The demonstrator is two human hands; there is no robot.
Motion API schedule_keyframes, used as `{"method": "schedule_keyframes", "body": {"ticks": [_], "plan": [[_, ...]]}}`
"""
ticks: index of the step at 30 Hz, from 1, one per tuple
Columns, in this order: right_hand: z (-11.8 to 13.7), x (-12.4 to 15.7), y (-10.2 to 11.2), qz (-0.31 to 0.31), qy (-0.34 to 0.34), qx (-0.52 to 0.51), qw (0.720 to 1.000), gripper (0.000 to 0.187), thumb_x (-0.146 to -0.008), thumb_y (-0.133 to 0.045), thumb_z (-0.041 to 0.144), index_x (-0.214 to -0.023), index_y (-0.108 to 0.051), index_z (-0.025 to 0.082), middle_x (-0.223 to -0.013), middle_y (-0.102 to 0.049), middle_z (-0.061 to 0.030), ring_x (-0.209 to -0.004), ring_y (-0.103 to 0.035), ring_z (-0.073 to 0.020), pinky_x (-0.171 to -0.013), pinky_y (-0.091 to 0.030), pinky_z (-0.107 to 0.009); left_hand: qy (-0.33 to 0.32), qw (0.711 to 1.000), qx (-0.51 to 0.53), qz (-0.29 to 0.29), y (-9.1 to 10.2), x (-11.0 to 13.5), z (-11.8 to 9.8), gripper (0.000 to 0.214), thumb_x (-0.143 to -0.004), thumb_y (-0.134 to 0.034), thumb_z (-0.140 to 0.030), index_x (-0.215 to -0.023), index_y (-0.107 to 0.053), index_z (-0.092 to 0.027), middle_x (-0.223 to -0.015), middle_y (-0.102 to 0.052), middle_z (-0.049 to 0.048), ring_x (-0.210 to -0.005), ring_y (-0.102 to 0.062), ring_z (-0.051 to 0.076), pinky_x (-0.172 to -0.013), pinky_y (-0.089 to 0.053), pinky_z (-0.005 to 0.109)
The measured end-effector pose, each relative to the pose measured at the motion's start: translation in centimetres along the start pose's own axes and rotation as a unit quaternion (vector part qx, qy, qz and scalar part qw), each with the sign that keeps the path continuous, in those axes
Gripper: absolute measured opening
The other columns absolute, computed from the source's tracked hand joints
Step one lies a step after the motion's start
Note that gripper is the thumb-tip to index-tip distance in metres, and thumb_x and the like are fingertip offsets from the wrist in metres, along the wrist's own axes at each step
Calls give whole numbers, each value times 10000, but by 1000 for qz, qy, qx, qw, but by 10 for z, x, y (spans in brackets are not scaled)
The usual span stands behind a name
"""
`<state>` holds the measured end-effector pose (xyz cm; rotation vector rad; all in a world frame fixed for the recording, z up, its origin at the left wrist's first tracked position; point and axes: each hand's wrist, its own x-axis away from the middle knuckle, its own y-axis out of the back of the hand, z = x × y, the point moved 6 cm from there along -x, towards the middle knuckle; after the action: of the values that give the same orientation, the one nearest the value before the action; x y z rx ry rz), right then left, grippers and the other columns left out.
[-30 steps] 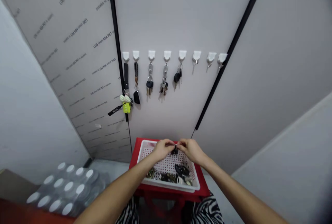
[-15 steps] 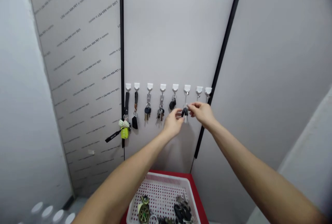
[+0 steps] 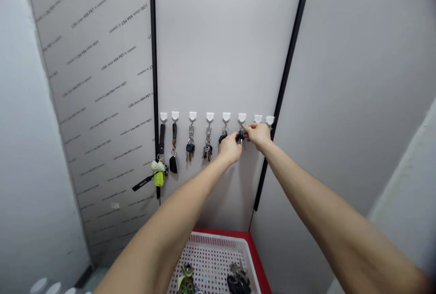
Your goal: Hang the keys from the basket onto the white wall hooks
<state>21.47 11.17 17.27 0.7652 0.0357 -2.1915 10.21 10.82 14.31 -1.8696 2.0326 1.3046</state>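
Note:
Just under a white wall hook (image 3: 241, 117), a bunch of keys (image 3: 241, 135) with dark heads is between my two hands. My left hand (image 3: 230, 148) grips it from the left with closed fingers. From the right, my right hand (image 3: 258, 135) pinches the top of the bunch close to the hook; whether its ring sits on the hook is too small to tell. Beside my left fingers another dark key bunch (image 3: 223, 136) hangs from the neighbouring hook (image 3: 226, 117), partly covered by the hand. My right hand partly hides the two hooks at the right end.
Further left hang key bunches (image 3: 190, 147), a black fob (image 3: 173, 164) and a yellow-green key case (image 3: 159, 178). Below, a white perforated basket (image 3: 218, 239) holding more keys (image 3: 238, 279) stands on a red surface (image 3: 260, 262). Black strips (image 3: 154, 57) edge the wall panel.
Both hands have lifted the key bunch up closer to the hook. The view has shifted slightly, so the wall strips stand further left and the basket lower.

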Motion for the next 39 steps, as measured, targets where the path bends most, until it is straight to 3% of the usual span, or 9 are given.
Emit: {"method": "schedule_keyframes", "body": {"ticks": [8, 13, 16, 19, 21, 24, 30, 34, 39], "plan": [[-15, -1, 1, 9, 9, 10, 1000, 118, -585, -456, 185, -642, -547, 138, -523, -532, 10, -398, -465, -60, -437, -388, -196, -10, 1000, 21, -4, -3, 14, 11, 372, -610, -447, -110, -979, -460, -155, -944, -531, 53, -785, -497, 124, -744, -368, 248], [-47, 45, 13, 21, 45, 40, 998, 242, -607, -433, 210, -815, -532, 134, -676, -563, -23, -480, -488, -66, -457, -387, -191, 40, 996, 76, 40, -16, 67, 59, 320, -618, -446, -101, -934, -481, -137, -901, -546, 48, -726, -506, 94, -713, -389, 227], [-93, 112, -2, 189, 35, 120, 974, 214, -609, -431, 188, -777, -551, 131, -634, -580, -19, -512, -498, -82, -513, -396, -208, 92, 988, 85, 90, -37, 122, 103, 287, -616, -443, -95, -896, -496, -125, -890, -551, 50, -745, -501, 92, -725, -385, 226], [-140, 190, -17, 379, 34, 198, 903, 187, -617, -418, 166, -721, -573, 149, -693, -602, -27, -610, -522, -107, -599, -392, -222, 156, 974, 77, 148, -63, 179, 141, 266, -617, -429, -86, -871, -503, -116, -846, -566, 52, -737, -507, 91, -713, -390, 222], [-159, 227, -21, 439, 62, 246, 862, 200, -628, -403, 156, -723, -579, 149, -731, -604, -43, -654, -522, -121, -622, -380, -225, 168, 964, 74, 191, -79, 208, 153, 254, -621, -416, -87, -855, -511, -114, -825, -572, 51, -727, -510, 90, -698, -394, 213], [-169, 255, -24, 477, 116, 317, 811, 211, -634, -405, 158, -755, -578, 157, -786, -595, -58, -742, -503, -151, -658, -352, -245, 140, 955, 50, 255, -98, 233, 155, 248, -613, -408, -92, -827, -529, -125, -809, -578, 42, -725, -511, 95, -687, -389, 205], [-167, 267, -32, 514, 177, 424, 724, 203, -637, -414, 182, -764, -572, 196, -793, -589, -57, -809, -467, -189, -689, -288, -301, 94, 933, -47, 344, -113, 250, 150, 253, -596, -423, -140, -812, -549, -176, -752, -590, 15, -687, -511, 117, -636, -383, 214], [-168, 272, -32, 533, 179, 426, 709, 184, -632, -414, 195, -719, -577, 192, -771, -586, -52, -796, -468, -174, -681, -273, -284, 74, 926, -80, 362, -114, 252, 146, 268, -586, -444, -164, -832, -546, -186, -788, -582, 17, -717, -500, 126, -642, -372, 217], [-166, 275, -29, 514, 184, 422, 724, 226, -674, -360, 232, -669, -578, 172, -741, -582, -57, -778, -463, -172, -675, -263, -283, 54, 926, -103, 359, -115, 250, 143, 235, -592, -453, -193, -805, -553, -197, -786, -570, 18, -733, -488, 138, -647, -362, 228]]}}
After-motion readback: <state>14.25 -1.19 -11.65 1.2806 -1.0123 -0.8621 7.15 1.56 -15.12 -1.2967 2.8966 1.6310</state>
